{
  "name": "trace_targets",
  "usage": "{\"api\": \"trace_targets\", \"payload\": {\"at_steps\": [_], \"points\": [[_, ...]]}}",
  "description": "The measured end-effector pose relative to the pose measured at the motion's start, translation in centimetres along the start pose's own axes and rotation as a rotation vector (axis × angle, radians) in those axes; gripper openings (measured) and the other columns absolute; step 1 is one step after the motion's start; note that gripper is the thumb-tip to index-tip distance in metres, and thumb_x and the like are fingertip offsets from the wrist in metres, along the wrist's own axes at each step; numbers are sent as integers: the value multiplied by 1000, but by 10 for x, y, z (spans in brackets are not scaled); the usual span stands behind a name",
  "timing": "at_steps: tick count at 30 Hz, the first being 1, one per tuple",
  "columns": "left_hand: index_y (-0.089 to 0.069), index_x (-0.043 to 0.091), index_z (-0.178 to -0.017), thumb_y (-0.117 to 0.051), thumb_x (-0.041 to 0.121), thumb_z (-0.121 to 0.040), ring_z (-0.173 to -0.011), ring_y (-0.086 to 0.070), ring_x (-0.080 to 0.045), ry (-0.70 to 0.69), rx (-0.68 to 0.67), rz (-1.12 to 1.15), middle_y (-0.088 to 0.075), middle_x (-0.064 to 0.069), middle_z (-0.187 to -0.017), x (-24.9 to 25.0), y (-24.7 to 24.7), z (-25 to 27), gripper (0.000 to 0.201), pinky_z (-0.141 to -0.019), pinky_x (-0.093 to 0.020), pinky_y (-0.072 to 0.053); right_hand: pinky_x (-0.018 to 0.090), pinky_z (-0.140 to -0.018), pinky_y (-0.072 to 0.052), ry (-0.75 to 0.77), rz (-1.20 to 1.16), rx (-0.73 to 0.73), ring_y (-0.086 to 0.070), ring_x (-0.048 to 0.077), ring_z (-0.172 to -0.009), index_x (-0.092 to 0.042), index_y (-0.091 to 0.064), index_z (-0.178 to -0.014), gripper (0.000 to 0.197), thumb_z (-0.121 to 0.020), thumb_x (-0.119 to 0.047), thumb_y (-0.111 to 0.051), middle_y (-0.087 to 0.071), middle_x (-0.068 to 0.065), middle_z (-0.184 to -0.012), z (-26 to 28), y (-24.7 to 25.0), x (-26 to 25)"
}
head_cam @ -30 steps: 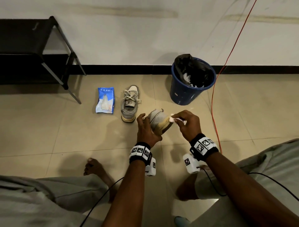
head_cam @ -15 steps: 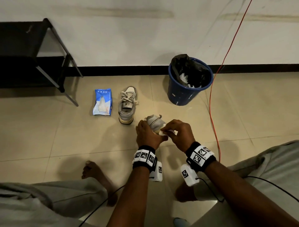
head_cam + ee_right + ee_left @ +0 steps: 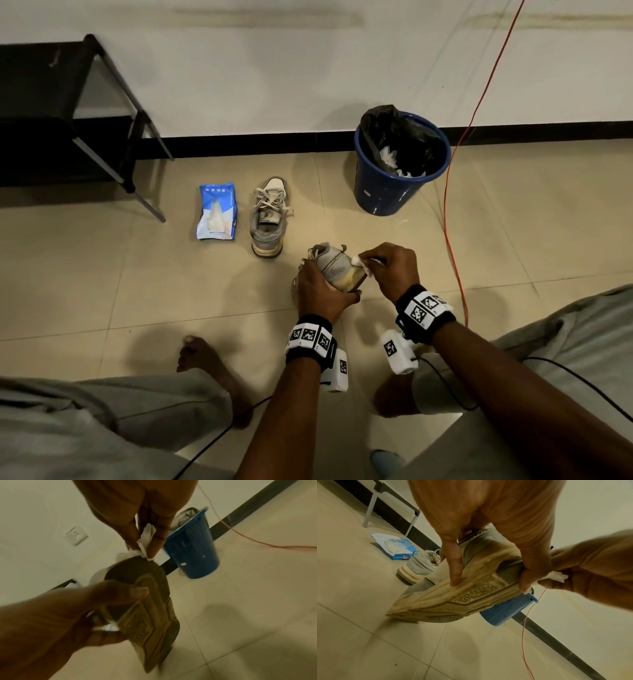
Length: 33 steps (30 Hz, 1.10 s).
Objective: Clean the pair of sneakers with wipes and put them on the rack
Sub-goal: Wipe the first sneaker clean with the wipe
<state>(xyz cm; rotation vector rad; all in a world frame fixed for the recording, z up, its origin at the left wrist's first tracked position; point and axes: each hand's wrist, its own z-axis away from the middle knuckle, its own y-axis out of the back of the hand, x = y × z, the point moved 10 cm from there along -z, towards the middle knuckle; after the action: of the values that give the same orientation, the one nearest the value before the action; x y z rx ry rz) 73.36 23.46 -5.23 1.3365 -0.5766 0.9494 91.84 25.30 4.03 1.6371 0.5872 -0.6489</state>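
My left hand (image 3: 322,287) grips a grey sneaker (image 3: 337,269) by its heel end, tilted on its side above the floor with the tan sole (image 3: 462,596) turned toward me. My right hand (image 3: 388,269) pinches a white wipe (image 3: 359,262) between thumb and fingers and presses it against the sneaker's edge (image 3: 145,553). The second grey sneaker (image 3: 269,216) stands upright on the tiles, beside a blue wipes pack (image 3: 215,212). The black shoe rack (image 3: 65,113) stands at the far left against the wall.
A blue bin (image 3: 399,164) lined with a black bag holds used wipes, right of the standing sneaker. An orange cable (image 3: 452,219) runs down the wall and across the floor. My bare foot (image 3: 202,356) and knees frame the near floor.
The held sneaker has turned so its pale sole shows again, and my right hand with the wipe has shifted to its upper right edge. The view has dropped slightly.
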Motion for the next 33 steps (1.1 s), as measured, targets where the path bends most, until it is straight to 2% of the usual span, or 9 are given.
{"api": "trace_targets", "payload": {"at_steps": [4, 8, 12, 15, 19, 23, 25, 29, 33], "points": [[-45, 12, -124, -84, 66, -28, -112, -58, -28, 31, 7, 42, -58, -8, -123, -5, 5, -2, 116, -93, -45, -52, 13, -70, -48, 102, -36, -67, -64, 11, -77, -13, -78, -92, 21, -76, -1, -75, -71, 2, -87, 20, -11, -26], [-45, 15, -123, -85, 61, -29, -111, -56, -25, -18, -1, 21, -56, -5, -120, 2, 0, 6, 112, -93, -44, -51, 35, -75, -53, -141, 43, -103, -67, 22, -82, -14, -78, -89, 17, -75, -5, -76, -74, 7, -87, -3, -9, 16], [-44, 14, -125, -91, 53, -31, -112, -55, -25, -22, -14, 59, -56, -6, -122, -2, -6, 10, 112, -94, -44, -51, 32, -74, -54, -233, 35, -86, -68, 20, -79, -19, -78, -83, 8, -75, -17, -78, -75, 2, -81, 2, -11, 18], [-47, 13, -122, -92, 48, -36, -110, -56, -24, -23, -23, 99, -56, -7, -121, 0, -6, 11, 103, -92, -42, -52, 29, -72, -52, -125, 1, -129, -66, 16, -76, -19, -78, -83, 11, -72, -17, -79, -73, 0, -81, 14, -19, -13], [-47, 11, -129, -95, 35, -41, -116, -53, -25, -17, -34, 112, -55, -9, -127, 10, -13, 12, 103, -98, -36, -47, 37, -72, -53, 1, 21, -88, -64, 21, -79, -19, -76, -85, 15, -72, -12, -73, -68, 2, -83, 22, -21, -21], [-34, 7, -142, -97, 31, -41, -131, -41, -33, 19, -96, 29, -44, -16, -141, 11, -22, 12, 122, -109, -41, -39, 39, -75, -54, -195, -101, 73, -65, 13, -79, -22, -78, -87, 16, -76, -11, -74, -72, -2, -84, 7, -4, 17], [-37, 8, -140, -94, 37, -43, -127, -45, -32, 5, -121, 24, -47, -15, -137, 13, -24, 14, 117, -105, -40, -42, 37, -73, -55, -147, -102, 46, -65, 14, -78, -20, -78, -85, 13, -75, -12, -77, -71, -1, -83, 17, -9, 8], [-49, 7, -130, -67, 57, -48, -113, -57, -28, -44, -55, 62, -59, -13, -123, 17, -19, 12, 97, -93, -40, -50, 22, -67, -49, 9, -112, -71, -63, 10, -72, -19, -79, -83, 17, -68, -12, -83, -67, -5, -80, 28, -25, -20], [-51, 7, -124, -79, 45, -53, -112, -57, -32, -4, -9, 44, -61, -14, -119, 22, -13, 4, 86, -90, -36, -49, 22, -62, -46, 2, -52, 54, -58, 11, -69, -20, -76, -73, 14, -63, -19, -85, -66, -5, -74, 12, -19, -18]]}}
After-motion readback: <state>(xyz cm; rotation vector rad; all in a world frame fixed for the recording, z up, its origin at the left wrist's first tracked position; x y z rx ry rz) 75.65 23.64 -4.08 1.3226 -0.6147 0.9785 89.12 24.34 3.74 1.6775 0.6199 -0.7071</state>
